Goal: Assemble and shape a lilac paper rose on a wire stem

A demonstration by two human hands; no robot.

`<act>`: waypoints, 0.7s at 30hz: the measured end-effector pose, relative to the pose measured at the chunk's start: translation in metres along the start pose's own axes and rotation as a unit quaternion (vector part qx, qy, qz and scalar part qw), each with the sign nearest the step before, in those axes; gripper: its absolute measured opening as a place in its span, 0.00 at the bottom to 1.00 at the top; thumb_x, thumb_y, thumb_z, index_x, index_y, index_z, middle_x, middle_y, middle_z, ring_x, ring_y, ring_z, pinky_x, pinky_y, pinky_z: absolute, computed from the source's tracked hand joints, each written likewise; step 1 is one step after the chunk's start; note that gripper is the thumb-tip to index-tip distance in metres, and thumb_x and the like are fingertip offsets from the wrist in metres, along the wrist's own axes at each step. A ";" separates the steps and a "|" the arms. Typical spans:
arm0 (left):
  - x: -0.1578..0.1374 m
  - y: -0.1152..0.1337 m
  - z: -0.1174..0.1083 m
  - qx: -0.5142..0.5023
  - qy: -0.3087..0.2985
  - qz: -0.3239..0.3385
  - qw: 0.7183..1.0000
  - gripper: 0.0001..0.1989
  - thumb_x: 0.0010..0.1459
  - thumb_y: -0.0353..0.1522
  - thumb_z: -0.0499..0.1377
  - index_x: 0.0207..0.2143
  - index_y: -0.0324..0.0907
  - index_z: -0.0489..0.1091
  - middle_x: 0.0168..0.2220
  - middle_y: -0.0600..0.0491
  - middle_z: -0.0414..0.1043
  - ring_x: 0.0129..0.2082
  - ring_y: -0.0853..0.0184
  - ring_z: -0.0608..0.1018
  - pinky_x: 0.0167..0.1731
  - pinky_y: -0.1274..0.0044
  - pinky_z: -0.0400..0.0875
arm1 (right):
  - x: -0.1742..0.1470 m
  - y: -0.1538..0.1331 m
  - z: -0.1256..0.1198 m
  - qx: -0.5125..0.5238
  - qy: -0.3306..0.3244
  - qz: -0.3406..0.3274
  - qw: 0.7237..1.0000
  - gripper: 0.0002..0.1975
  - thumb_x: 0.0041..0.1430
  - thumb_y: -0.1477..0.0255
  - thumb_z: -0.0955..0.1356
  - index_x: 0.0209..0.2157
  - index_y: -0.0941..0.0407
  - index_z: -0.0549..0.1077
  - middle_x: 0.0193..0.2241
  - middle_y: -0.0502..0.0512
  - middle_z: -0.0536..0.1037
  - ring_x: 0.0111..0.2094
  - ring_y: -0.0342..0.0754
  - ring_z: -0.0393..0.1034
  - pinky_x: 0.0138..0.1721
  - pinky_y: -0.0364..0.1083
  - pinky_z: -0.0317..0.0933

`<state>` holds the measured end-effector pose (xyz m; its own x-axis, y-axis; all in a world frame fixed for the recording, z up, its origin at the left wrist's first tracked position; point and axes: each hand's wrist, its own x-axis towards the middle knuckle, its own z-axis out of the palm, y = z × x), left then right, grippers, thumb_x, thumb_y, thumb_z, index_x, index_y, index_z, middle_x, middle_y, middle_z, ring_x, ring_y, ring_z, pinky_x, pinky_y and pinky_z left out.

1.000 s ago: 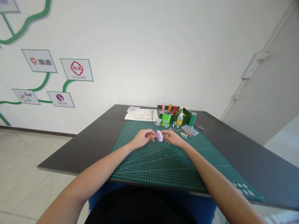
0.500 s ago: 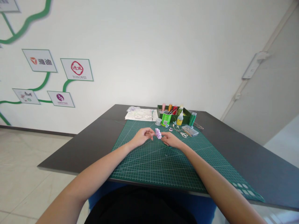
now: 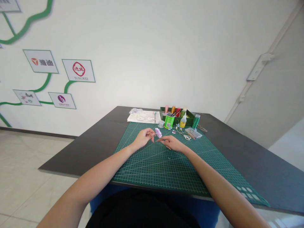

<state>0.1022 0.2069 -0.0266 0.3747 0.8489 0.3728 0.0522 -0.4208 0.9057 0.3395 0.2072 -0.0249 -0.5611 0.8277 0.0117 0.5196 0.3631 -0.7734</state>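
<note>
Between the thumb and fingers of my left hand is a small pale purple flower, gripped at its thin stem. Its layered petals tilt to the right, above the cutting mat. My right hand is just to the lower right of the flower, its index finger stretched toward the underside of the petals. Whether that fingertip touches the flower I cannot tell. The other right fingers are loosely bent, with nothing visible in them.
On the green cutting mat lie white-handled scissors, small wired flowers and a clear plastic case. Behind stand a green can, a glue bottle, a box of thread spools and a paper stack.
The flower has moved slightly left and up, and its face has turned upward. My right index finger has shifted left, from beside the petals to below them.
</note>
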 end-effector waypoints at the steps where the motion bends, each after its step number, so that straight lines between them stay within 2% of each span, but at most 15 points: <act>1: 0.000 0.000 -0.001 0.004 0.008 0.001 1.000 0.15 0.64 0.43 0.64 0.34 0.41 0.71 0.22 0.56 0.75 0.25 0.67 0.78 0.36 0.75 0.70 | 0.000 -0.001 0.000 0.000 -0.003 0.000 1.000 0.25 0.66 0.64 0.65 0.54 0.66 0.81 0.11 0.41 0.62 0.16 0.43 0.56 0.25 0.42 0.54; 12: 0.001 -0.001 -0.006 0.065 0.091 0.009 0.994 0.08 0.66 0.35 0.60 0.33 0.42 0.69 0.22 0.56 0.76 0.26 0.66 0.79 0.37 0.75 0.70 | -0.004 -0.008 0.001 0.032 -0.050 -0.007 0.998 0.27 0.66 0.59 0.68 0.54 0.66 0.81 0.13 0.42 0.63 0.17 0.41 0.54 0.24 0.42 0.51; 21: -0.001 0.003 -0.010 0.144 0.100 0.008 0.984 0.08 0.67 0.32 0.58 0.33 0.43 0.70 0.22 0.56 0.76 0.25 0.66 0.78 0.36 0.75 0.70 | -0.009 -0.014 -0.002 0.086 -0.107 -0.017 0.990 0.27 0.66 0.57 0.69 0.53 0.67 0.81 0.12 0.40 0.63 0.16 0.39 0.50 0.22 0.41 0.46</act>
<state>0.0929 0.2076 -0.0226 0.1888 0.8754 0.4449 0.3193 -0.4832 0.8152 0.3382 0.1955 -0.0132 -0.7089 0.7006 -0.0814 0.3922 0.2956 -0.8711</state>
